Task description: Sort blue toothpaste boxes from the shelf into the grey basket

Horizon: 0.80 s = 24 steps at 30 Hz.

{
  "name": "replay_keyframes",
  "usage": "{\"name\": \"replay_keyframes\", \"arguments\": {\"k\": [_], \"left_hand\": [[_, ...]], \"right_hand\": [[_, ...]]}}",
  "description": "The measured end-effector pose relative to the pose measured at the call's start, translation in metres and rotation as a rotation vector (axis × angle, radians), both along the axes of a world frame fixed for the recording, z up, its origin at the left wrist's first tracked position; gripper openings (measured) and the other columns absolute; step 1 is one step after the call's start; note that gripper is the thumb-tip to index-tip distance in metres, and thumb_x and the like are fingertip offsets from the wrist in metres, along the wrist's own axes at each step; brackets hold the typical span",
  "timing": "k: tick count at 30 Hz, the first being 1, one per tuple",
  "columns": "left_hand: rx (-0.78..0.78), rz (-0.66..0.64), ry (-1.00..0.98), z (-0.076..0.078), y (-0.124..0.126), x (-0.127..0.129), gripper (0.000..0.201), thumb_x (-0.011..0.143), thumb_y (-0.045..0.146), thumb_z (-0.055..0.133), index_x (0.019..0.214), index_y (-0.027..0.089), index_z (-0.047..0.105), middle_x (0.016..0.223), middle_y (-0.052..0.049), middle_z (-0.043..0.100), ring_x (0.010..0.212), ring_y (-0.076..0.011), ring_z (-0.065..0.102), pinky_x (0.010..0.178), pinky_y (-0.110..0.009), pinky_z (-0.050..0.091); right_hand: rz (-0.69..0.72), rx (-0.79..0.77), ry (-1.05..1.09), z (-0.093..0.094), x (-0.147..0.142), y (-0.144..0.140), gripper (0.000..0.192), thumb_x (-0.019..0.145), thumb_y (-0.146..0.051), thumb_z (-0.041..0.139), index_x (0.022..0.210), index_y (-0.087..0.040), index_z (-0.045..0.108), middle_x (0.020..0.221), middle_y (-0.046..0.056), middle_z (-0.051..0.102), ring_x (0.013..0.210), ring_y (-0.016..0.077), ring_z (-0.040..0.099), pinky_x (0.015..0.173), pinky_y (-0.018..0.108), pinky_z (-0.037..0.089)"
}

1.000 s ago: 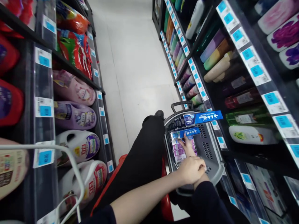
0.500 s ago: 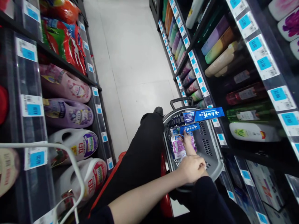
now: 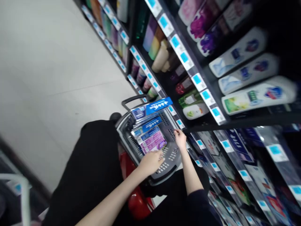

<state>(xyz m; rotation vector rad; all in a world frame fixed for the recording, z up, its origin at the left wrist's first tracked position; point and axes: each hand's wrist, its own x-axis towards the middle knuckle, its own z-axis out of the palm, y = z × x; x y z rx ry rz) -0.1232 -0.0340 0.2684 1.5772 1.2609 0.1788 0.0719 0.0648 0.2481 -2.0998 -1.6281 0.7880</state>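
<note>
A grey shopping basket [image 3: 174, 171] stands in front of my legs. Long blue toothpaste boxes [image 3: 158, 106] lean out over its far end, and several purple-and-white boxes [image 3: 152, 141] lie inside. My left hand [image 3: 151, 161] hovers over the basket's near left side, close to the purple boxes; its fingers are bent but apart, and I see nothing in them. By the basket's right wall is my right hand [image 3: 180, 139], its fingers loosely bent with nothing visible between them. Whether it touches the rim I cannot tell. Motion blurs both hands slightly.
Shelves on the right hold white bottles [image 3: 256, 97] and boxed goods [image 3: 242, 144], with price tags [image 3: 205, 94] along their edges. The basket's black handle [image 3: 134, 99] sticks up at the far end. Something red [image 3: 138, 204] is below the basket; pale floor [image 3: 47, 62] runs left.
My view has swung right toward the shelves. My hands, crossed at the wrists before, are now apart: the right one has left the boxes for the basket's right side.
</note>
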Motion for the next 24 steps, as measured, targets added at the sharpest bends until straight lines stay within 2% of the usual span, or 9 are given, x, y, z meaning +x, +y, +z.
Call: {"name": "replay_keyframes", "arguments": {"k": [2,4,7,10,12,14,18,21,24], "left_hand": [[-0.004,-0.128,0.094,-0.003,0.000,0.001,0.041,0.087,0.034,0.042,0.119,0.015,0.059,0.115,-0.015,0.068,0.107,-0.0296,0.063,0.090,-0.038,0.048],[0.005,-0.232,0.152,-0.006,-0.002,0.002,0.046,0.087,0.036,0.041,0.124,0.012,0.056,0.117,-0.018,0.067,0.108,-0.0320,0.063,0.089,-0.041,0.048],[0.015,-0.310,0.197,-0.012,-0.006,0.003,0.049,0.087,0.036,0.039,0.125,0.010,0.055,0.116,-0.020,0.067,0.108,-0.0328,0.063,0.090,-0.041,0.048],[0.013,-0.297,0.203,-0.020,-0.008,0.003,0.050,0.086,0.035,0.038,0.126,0.010,0.055,0.118,-0.020,0.066,0.111,-0.0328,0.062,0.092,-0.041,0.047],[0.005,-0.284,0.208,-0.028,-0.008,0.001,0.051,0.086,0.035,0.039,0.127,0.010,0.054,0.119,-0.020,0.066,0.113,-0.0324,0.061,0.093,-0.040,0.047],[0.013,-0.283,0.223,-0.034,-0.007,0.000,0.052,0.085,0.035,0.039,0.127,0.010,0.055,0.120,-0.020,0.066,0.114,-0.0318,0.061,0.094,-0.040,0.046],[0.044,-0.292,0.239,-0.042,-0.007,-0.004,0.048,0.084,0.033,0.037,0.120,0.010,0.059,0.116,-0.020,0.068,0.110,-0.0317,0.063,0.091,-0.039,0.047],[0.054,-0.303,0.249,-0.046,-0.008,-0.007,0.048,0.083,0.033,0.037,0.116,0.008,0.060,0.113,-0.022,0.068,0.106,-0.0315,0.065,0.088,-0.038,0.048],[0.055,-0.255,0.235,-0.054,-0.010,-0.011,0.043,0.081,0.034,0.041,0.112,0.014,0.062,0.112,-0.017,0.070,0.105,-0.0291,0.065,0.089,-0.035,0.048]], "right_hand": [[-0.084,0.300,-0.179,0.059,0.048,-0.010,0.033,0.087,-0.033,0.043,0.106,-0.013,0.061,0.112,0.015,0.062,0.107,0.0260,0.056,0.099,0.042,0.039],[-0.123,0.647,-0.495,0.115,0.097,-0.022,0.036,0.089,-0.036,0.042,0.105,-0.011,0.061,0.103,0.017,0.063,0.101,0.0281,0.056,0.094,0.045,0.041],[-0.136,0.823,-0.930,0.177,0.160,-0.038,0.041,0.085,-0.035,0.049,0.111,-0.005,0.059,0.106,0.023,0.060,0.103,0.0333,0.052,0.091,0.048,0.040],[0.041,0.745,-1.133,0.211,0.193,-0.058,0.034,0.087,-0.031,0.046,0.105,-0.006,0.061,0.094,0.020,0.063,0.089,0.0286,0.057,0.079,0.039,0.043],[0.285,0.635,-1.165,0.228,0.195,-0.071,0.025,0.088,-0.028,0.045,0.092,-0.013,0.064,0.076,0.010,0.063,0.072,0.0204,0.057,0.068,0.030,0.041],[0.385,0.623,-1.195,0.251,0.191,-0.078,0.022,0.088,-0.029,0.046,0.086,-0.017,0.064,0.068,0.005,0.061,0.064,0.0165,0.055,0.063,0.027,0.038],[-0.075,0.789,-1.183,0.319,0.201,-0.052,0.031,0.087,-0.035,0.045,0.102,-0.014,0.062,0.093,0.014,0.064,0.082,0.0241,0.060,0.071,0.033,0.043],[-0.383,0.501,-1.066,0.366,0.232,-0.007,0.054,0.081,-0.041,0.053,0.122,-0.005,0.053,0.109,0.024,0.061,0.100,0.0346,0.060,0.082,0.044,0.046],[-0.469,0.287,-0.876,0.379,0.263,0.035,0.073,0.076,-0.047,0.060,0.133,-0.005,0.043,0.132,0.028,0.049,0.123,0.0392,0.047,0.100,0.049,0.040]]}}
